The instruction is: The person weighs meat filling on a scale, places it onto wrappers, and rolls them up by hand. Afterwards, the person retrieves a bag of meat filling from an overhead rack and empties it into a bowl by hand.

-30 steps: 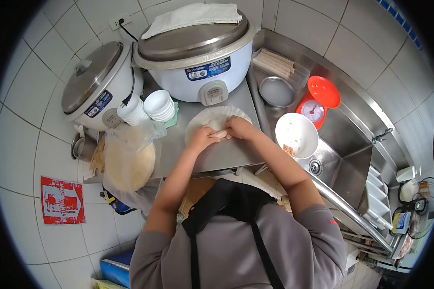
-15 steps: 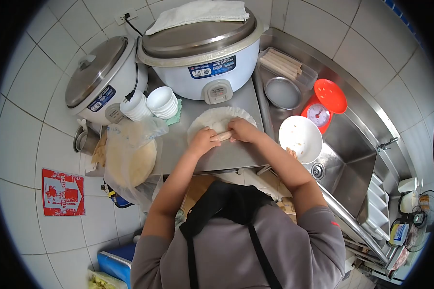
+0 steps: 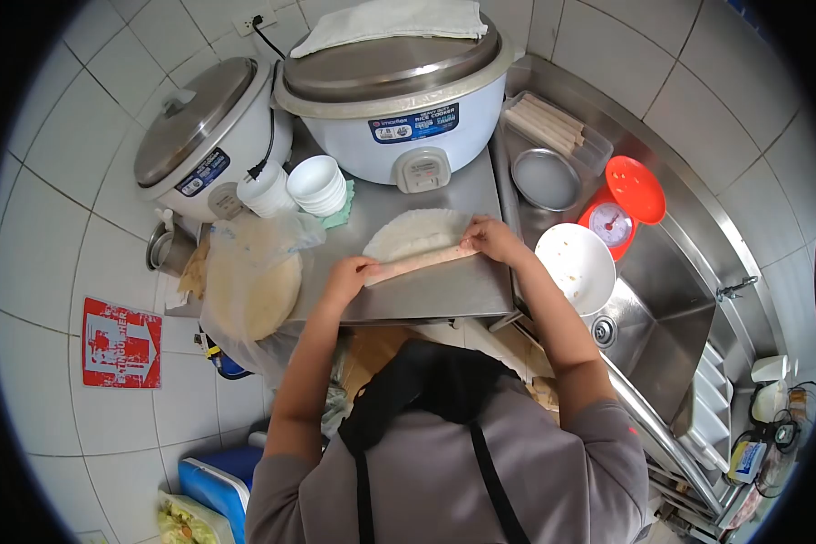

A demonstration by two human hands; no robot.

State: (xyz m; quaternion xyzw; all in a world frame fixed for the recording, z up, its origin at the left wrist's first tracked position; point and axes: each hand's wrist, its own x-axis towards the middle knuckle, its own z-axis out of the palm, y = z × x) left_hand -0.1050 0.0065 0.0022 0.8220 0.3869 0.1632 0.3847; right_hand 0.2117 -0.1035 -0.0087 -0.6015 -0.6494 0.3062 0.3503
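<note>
A thin, pale round spring roll wrapper (image 3: pixel 415 232) lies on the steel counter (image 3: pixel 408 304), its near edge rolled into a long tube over a filling. My left hand (image 3: pixel 346 277) pinches the left end of the rolled edge. At the other end, my right hand (image 3: pixel 493 239) grips the roll with its fingers. The far part of the wrapper is still flat in a half-round shape. Left of my left hand, a stack of round wrappers (image 3: pixel 256 292) sits partly covered by a clear plastic bag.
Two rice cookers (image 3: pixel 381 109) stand behind, with stacked white bowls (image 3: pixel 315 181) before them. To the right are a white bowl (image 3: pixel 582 270), a red scale (image 3: pixel 610 224), a metal bowl of liquid (image 3: pixel 546 179), a container of finished rolls (image 3: pixel 546 125) and the sink (image 3: pixel 653 317).
My hands have moved apart to the two ends. The wrapper's near edge is now folded over into a long roll. The view has shifted slightly.
</note>
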